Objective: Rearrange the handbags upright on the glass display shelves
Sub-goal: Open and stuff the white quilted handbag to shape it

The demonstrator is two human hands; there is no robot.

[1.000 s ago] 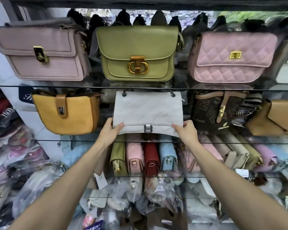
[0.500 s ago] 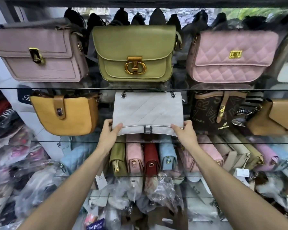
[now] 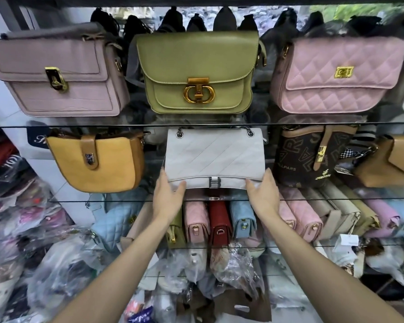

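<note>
Bright even lighting, soft shadows, faint reflections on glass shelves (image 3: 126, 125), wide-angle bending and blur at edges

brown monogram handbag (image 3: 306, 157) printed "PARS", silver "B" clasp (image 3: 214, 182)
</note>
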